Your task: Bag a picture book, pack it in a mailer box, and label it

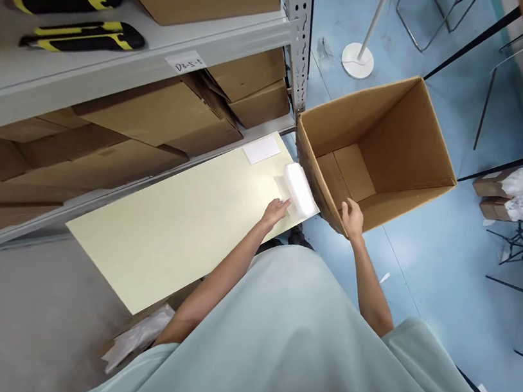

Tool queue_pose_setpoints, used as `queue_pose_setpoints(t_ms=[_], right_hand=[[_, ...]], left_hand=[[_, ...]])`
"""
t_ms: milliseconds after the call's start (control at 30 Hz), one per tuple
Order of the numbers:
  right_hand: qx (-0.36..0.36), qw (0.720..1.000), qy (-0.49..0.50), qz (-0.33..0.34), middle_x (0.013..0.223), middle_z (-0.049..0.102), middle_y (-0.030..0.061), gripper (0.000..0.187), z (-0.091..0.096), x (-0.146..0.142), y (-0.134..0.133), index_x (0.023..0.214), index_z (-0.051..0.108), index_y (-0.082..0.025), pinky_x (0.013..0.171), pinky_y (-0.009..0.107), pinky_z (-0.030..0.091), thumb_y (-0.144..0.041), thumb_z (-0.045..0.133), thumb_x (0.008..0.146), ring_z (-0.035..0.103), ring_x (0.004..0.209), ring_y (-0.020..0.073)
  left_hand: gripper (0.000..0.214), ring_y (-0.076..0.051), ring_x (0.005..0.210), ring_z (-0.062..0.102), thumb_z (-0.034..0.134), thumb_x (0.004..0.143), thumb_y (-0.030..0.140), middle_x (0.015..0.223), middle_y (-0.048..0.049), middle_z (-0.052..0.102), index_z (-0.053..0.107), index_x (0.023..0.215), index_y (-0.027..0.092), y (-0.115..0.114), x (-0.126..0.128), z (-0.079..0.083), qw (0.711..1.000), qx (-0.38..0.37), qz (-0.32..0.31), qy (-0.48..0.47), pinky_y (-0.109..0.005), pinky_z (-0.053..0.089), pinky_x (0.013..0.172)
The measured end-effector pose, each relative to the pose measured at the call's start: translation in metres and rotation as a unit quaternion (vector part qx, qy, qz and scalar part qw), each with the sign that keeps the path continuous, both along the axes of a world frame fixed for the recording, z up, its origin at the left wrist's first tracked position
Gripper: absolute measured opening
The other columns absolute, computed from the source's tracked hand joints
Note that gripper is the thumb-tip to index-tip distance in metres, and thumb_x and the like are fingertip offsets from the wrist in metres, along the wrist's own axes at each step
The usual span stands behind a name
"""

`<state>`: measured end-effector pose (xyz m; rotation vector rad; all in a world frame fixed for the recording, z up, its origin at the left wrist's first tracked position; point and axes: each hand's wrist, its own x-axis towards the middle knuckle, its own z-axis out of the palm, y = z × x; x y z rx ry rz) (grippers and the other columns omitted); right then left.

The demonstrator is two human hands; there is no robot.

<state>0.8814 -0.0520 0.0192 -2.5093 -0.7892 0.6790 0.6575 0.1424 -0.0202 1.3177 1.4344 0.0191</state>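
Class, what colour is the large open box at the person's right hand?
The open box is brown; the head view shows it.

2 black-yellow tools (89, 37) on shelf (244, 44); white pole stand (357, 61) on blue floor (450, 99)

Person's left hand (275, 212) partly curled, index finger (286, 203) extended; left forearm (235, 256) angled inward. Right hand (352, 219) bent at the fingers; right forearm (366, 279) reaches forward.

One left hand (276, 214), one right hand (352, 218). One white roll (300, 190), one cream board (180, 223). One large open carton (410, 139). Two utility knives (86, 36), one handwritten shelf label (185, 62).
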Motion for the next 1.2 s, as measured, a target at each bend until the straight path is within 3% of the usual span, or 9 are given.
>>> queue_pose_setpoints(t_ms=[100, 233, 400, 567, 733, 900, 1033, 1200], right_hand=[[0.021, 0.997, 0.000, -0.073, 0.156, 0.069, 0.0226, 0.057, 0.007, -0.015, -0.042, 0.150, 0.067, -0.008, 0.128, 0.043, 0.047, -0.040, 0.035, 0.115, 0.064, 0.147, 0.0287], [0.085, 0.991, 0.021, -0.099, 0.151, 0.073, 0.0203, 0.052, 0.020, -0.051, -0.061, 0.143, 0.073, -0.014, 0.124, 0.044, 0.053, -0.040, 0.038, 0.114, 0.068, 0.142, 0.0282], [0.169, 0.962, 0.016, -0.215, 0.144, 0.077, 0.0181, 0.046, 0.051, -0.112, -0.085, 0.138, 0.076, -0.016, 0.117, 0.043, 0.058, -0.037, 0.043, 0.113, 0.073, 0.134, 0.0277], [0.170, 0.907, 0.015, -0.385, 0.135, 0.083, 0.0106, 0.040, 0.080, -0.205, -0.155, 0.131, 0.081, -0.023, 0.110, 0.037, 0.061, -0.038, 0.049, 0.114, 0.079, 0.120, 0.0242], [0.190, 0.805, -0.022, -0.561, 0.122, 0.088, 0.0090, 0.034, 0.082, -0.298, -0.236, 0.123, 0.085, -0.025, 0.096, 0.035, 0.065, -0.038, 0.056, 0.112, 0.084, 0.106, 0.0239], [0.217, 0.655, -0.040, -0.722, 0.118, 0.089, 0.0073, 0.031, 0.062, -0.373, -0.290, 0.119, 0.086, -0.026, 0.101, 0.038, 0.066, -0.041, 0.060, 0.111, 0.086, 0.106, 0.0247], [0.249, 0.549, -0.064, -0.796, 0.117, 0.089, 0.0080, 0.032, 0.044, -0.413, -0.320, 0.118, 0.084, -0.025, 0.103, 0.039, 0.066, -0.044, 0.060, 0.110, 0.086, 0.107, 0.0254], [0.272, 0.450, -0.090, -0.846, 0.117, 0.089, 0.0100, 0.035, 0.021, -0.447, -0.375, 0.117, 0.083, -0.024, 0.104, 0.042, 0.066, -0.050, 0.061, 0.109, 0.086, 0.107, 0.0267]], left_hand=[[0.054, -0.030, 0.136, 0.072, 0.069, 0.106, 0.047, 0.154, -0.0242, 0.068, 0.060, 0.148, 0.014, -0.006, -0.030, 0.018, 0.999, -0.031, 0.010, -0.012, -0.036, 0.066, 0.100], [0.049, -0.026, 0.120, 0.078, 0.070, 0.097, 0.026, 0.138, -0.0188, 0.077, 0.064, 0.145, 0.017, -0.019, -0.057, 0.050, 0.999, -0.019, -0.031, -0.022, -0.041, 0.066, 0.104], [0.057, -0.021, 0.108, 0.078, 0.064, 0.083, 0.015, 0.126, -0.0102, 0.080, 0.070, 0.139, 0.022, -0.049, -0.052, 0.081, 0.978, 0.034, -0.201, -0.052, -0.037, 0.065, 0.103], [0.055, -0.018, 0.102, 0.075, 0.064, 0.082, 0.021, 0.117, -0.0096, 0.078, 0.071, 0.137, 0.021, -0.114, -0.029, 0.089, 0.915, -0.013, -0.369, -0.165, -0.030, 0.062, 0.095], [0.060, -0.014, 0.087, 0.067, 0.072, 0.066, 0.022, 0.106, -0.0069, 0.076, 0.076, 0.126, 0.017, -0.217, -0.007, 0.086, 0.857, -0.120, -0.444, -0.231, -0.024, 0.054, 0.080], [0.061, -0.012, 0.079, 0.060, 0.074, 0.058, 0.020, 0.101, -0.0050, 0.074, 0.078, 0.118, 0.018, -0.302, -0.009, 0.089, 0.787, -0.173, -0.556, -0.204, -0.024, 0.054, 0.078], [0.062, -0.012, 0.081, 0.061, 0.073, 0.056, 0.019, 0.102, -0.0044, 0.073, 0.077, 0.118, 0.019, -0.357, -0.015, 0.091, 0.727, -0.181, -0.638, -0.177, -0.025, 0.056, 0.079], [0.063, -0.014, 0.083, 0.064, 0.074, 0.056, 0.020, 0.105, -0.0058, 0.074, 0.078, 0.118, 0.019, -0.451, -0.023, 0.079, 0.642, -0.192, -0.731, -0.126, -0.027, 0.057, 0.080]])
